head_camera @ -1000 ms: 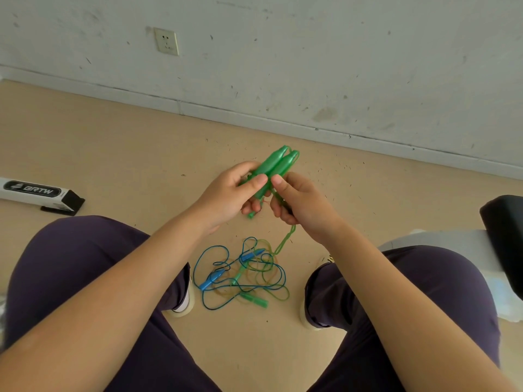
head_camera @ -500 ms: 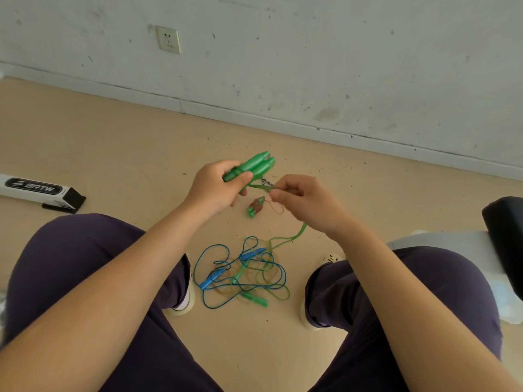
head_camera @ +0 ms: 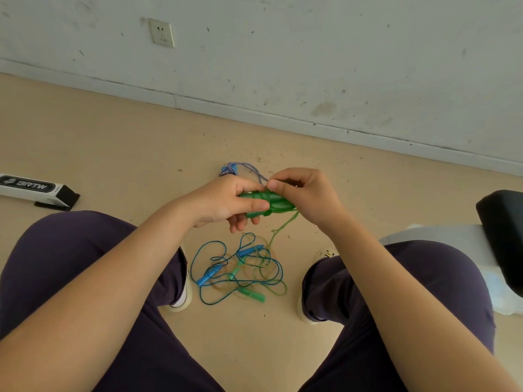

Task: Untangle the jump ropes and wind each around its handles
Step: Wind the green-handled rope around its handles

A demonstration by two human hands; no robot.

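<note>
2 bare hands meet above the floor (head_camera: 113, 142), and we look down on them from a seated position, with a dark-trousered knee on each side. Our left hand (head_camera: 226, 202) is closed around a pair of green handles (head_camera: 266, 203) held side by side and lying roughly level, with green rope (head_camera: 285, 224) already wound around them. Our right hand (head_camera: 305, 196) pinches near the top of the bundle with thumb and forefinger; we cannot tell exactly which strand it grips. From the bundle, 1 length of green rope hangs down to a tangle of jump ropes (head_camera: 240, 270) on the floor between our feet, where blue and green cords loop over blue handles and 1 more green handle. Just beyond our hands, a blue-and-white braided rope (head_camera: 240, 169) lies on the floor. Toward the floor's left edge rests a white and black box (head_camera: 36, 190).
</note>
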